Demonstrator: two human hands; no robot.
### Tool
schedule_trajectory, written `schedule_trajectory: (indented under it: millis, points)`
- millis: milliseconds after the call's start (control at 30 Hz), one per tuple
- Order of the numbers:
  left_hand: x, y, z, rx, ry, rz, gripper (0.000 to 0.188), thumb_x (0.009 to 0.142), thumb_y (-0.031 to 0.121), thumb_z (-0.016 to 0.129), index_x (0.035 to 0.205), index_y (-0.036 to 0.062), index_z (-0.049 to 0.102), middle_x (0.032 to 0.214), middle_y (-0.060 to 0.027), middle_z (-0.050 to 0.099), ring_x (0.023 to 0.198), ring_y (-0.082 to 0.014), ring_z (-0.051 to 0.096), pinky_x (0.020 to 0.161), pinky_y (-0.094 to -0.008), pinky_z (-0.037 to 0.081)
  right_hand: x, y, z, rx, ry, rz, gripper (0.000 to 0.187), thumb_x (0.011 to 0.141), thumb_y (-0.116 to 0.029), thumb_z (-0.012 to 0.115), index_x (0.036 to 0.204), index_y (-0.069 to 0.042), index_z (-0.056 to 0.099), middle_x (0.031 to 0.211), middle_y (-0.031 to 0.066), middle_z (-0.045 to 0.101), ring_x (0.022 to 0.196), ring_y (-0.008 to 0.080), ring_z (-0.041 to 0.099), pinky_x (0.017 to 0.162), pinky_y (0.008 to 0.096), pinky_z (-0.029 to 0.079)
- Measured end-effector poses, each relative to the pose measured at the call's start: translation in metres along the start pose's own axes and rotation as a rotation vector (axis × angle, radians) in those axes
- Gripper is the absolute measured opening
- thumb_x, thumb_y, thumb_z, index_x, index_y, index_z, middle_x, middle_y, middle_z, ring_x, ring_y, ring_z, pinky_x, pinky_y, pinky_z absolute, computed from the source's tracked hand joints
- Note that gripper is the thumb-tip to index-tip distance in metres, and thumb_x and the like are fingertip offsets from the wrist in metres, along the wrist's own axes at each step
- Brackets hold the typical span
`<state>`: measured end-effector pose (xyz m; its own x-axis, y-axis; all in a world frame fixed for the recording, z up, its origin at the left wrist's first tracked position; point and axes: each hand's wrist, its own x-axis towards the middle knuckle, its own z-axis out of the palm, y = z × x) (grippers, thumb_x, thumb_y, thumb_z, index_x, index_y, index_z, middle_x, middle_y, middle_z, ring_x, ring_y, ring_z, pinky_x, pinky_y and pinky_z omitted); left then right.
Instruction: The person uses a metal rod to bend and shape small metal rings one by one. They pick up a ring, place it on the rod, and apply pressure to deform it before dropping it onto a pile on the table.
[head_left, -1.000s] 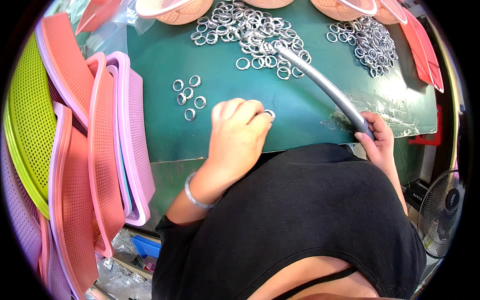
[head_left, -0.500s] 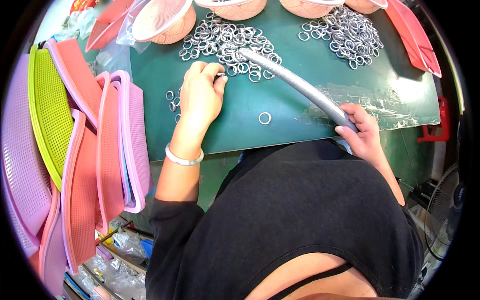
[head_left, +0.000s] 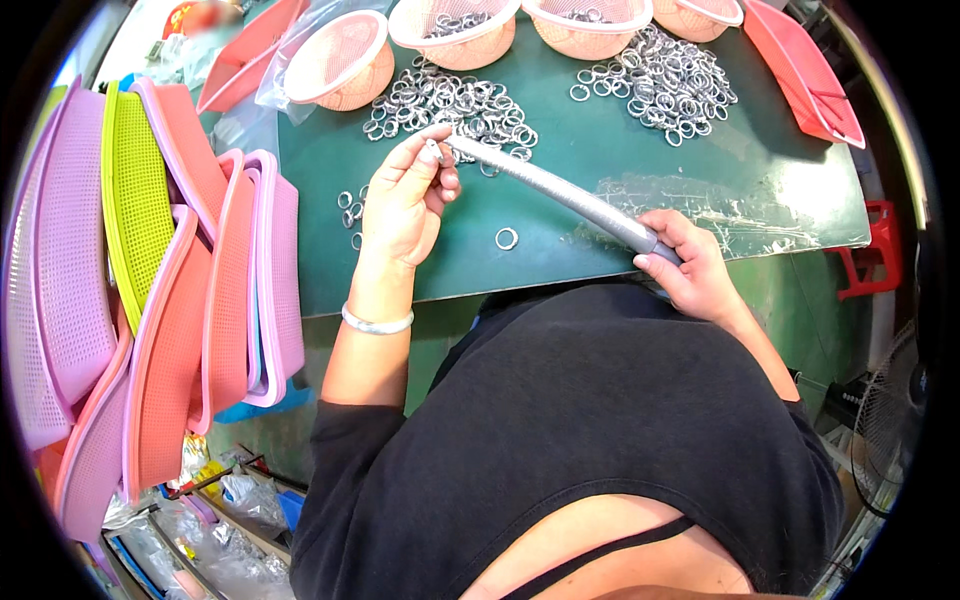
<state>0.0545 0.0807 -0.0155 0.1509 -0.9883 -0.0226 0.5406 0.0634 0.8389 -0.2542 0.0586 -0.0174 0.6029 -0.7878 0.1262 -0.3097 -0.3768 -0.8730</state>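
Note:
My right hand (head_left: 688, 262) is closed round the dark grip of a tapered grey metal ring mandrel (head_left: 560, 190), which slants up and left across the table. Between the thumb and fingers of my left hand (head_left: 412, 190) is a small silver ring (head_left: 434, 150), beside the mandrel's thin tip. Part of that ring is hidden by the fingers. A single ring (head_left: 507, 238) lies apart on the green tabletop below the mandrel. Behind the tip spreads a heap of silver rings (head_left: 470, 105). Several loose rings (head_left: 347, 205) lie just left of my left hand.
Another ring heap (head_left: 680, 85) lies at the far right. Pink mesh baskets (head_left: 455, 45) line the back, two with rings inside. A pink tray (head_left: 805, 75) stands at the right edge. Stacked plastic baskets (head_left: 140, 200) crowd the left side. A red stool (head_left: 875, 250) and fan (head_left: 885, 410) are at right.
My left hand has turned palm up and lifted a ring towards the mandrel's tip. The mandrel, in my right hand, has shifted slightly left and lower. The whole view has shifted a little.

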Motion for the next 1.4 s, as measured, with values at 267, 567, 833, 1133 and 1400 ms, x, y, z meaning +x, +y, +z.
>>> schedule_trajectory:
  millis: [267, 567, 833, 1133, 1400]
  points:
    - [0.007, -0.007, 0.012, 0.139, -0.033, 0.166, 0.024, 0.089, 0.006, 0.052, 0.112, 0.0025, 0.051, 0.077, -0.0035, 0.054, 0.064, -0.0096, 0.050, 0.057, -0.0207, 0.042, -0.003, 0.002, 0.001, -0.011, 0.021, -0.073, 0.030, 0.076, -0.008, 0.065, 0.103, -0.001, 0.053, 0.082, 0.0113, 0.060, 0.068, 0.0213, 0.059, 0.063, 0.0287, 0.045]
    - [0.004, -0.006, 0.018, 0.052, 0.008, 0.129, 0.016, 0.089, 0.006, 0.052, 0.101, -0.0018, 0.057, 0.074, -0.0055, 0.057, 0.061, -0.0108, 0.054, 0.054, -0.0215, 0.044, -0.003, -0.002, -0.001, -0.017, 0.010, -0.036, 0.030, 0.074, -0.007, 0.065, 0.102, -0.002, 0.053, 0.082, 0.0118, 0.061, 0.069, 0.0222, 0.060, 0.063, 0.0286, 0.045]
    - [0.000, -0.008, 0.029, 0.181, 0.124, 0.116, 0.015, 0.088, 0.004, 0.052, 0.099, -0.0025, 0.061, 0.073, -0.0038, 0.059, 0.057, -0.0079, 0.053, 0.052, -0.0190, 0.042, -0.004, -0.004, -0.003, -0.054, 0.002, -0.042, 0.029, 0.074, -0.006, 0.065, 0.101, -0.001, 0.055, 0.084, 0.0115, 0.059, 0.071, 0.0214, 0.059, 0.065, 0.0283, 0.045]
    - [-0.007, -0.003, 0.038, 0.225, 0.177, 0.150, 0.014, 0.086, 0.005, 0.055, 0.096, -0.0024, 0.062, 0.071, -0.0027, 0.059, 0.056, -0.0063, 0.051, 0.050, -0.0177, 0.040, -0.004, -0.004, -0.002, -0.004, 0.001, -0.029, 0.029, 0.074, -0.006, 0.064, 0.101, 0.000, 0.054, 0.084, 0.0108, 0.059, 0.072, 0.0203, 0.059, 0.065, 0.0278, 0.044]
    - [-0.011, -0.003, 0.039, 0.256, 0.176, 0.182, 0.016, 0.086, 0.005, 0.055, 0.098, -0.0027, 0.061, 0.073, -0.0032, 0.059, 0.058, -0.0066, 0.052, 0.051, -0.0178, 0.041, -0.005, -0.004, -0.002, 0.010, -0.004, -0.024, 0.029, 0.075, -0.004, 0.064, 0.101, -0.001, 0.053, 0.083, 0.0102, 0.059, 0.071, 0.0181, 0.058, 0.065, 0.0268, 0.044]
